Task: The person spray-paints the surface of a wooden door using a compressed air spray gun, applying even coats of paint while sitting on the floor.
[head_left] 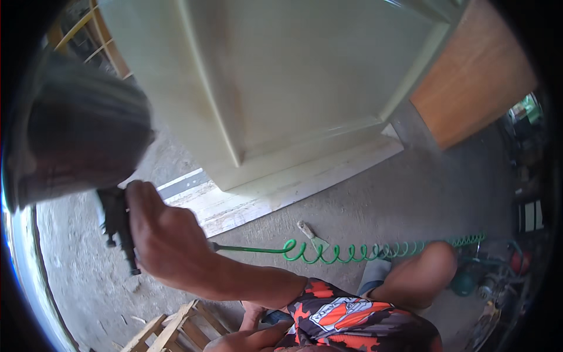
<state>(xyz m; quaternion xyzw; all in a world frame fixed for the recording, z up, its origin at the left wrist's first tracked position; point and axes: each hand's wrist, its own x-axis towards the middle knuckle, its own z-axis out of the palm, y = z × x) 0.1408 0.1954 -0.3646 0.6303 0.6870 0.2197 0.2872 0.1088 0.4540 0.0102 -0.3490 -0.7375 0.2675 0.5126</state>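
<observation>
Head view: work appears in progress; the grey-green panel (pixel 311 76) looks largely coated, with brownish patches, and what remains cannot be judged. Counted: one panel; one spray gun (pixel 114 217) with one dark cup (pixel 88 135), left of the panel, gripped in the right hand (pixel 164 234), fingers curled; one green coiled hose (pixel 272 251) on the panel's near side; one brown board (pixel 475 76) to its right. Left hand: out of view, state cannot be told.

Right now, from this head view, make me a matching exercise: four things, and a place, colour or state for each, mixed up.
Things:
1. spray gun
2. coiled hose
3. brown board
4. wooden slats

Descriptions:
A. upper right of the view
B. held in the right hand
C. at the lower edge
D. green

Pairs: 1-B, 2-D, 3-A, 4-C
</observation>
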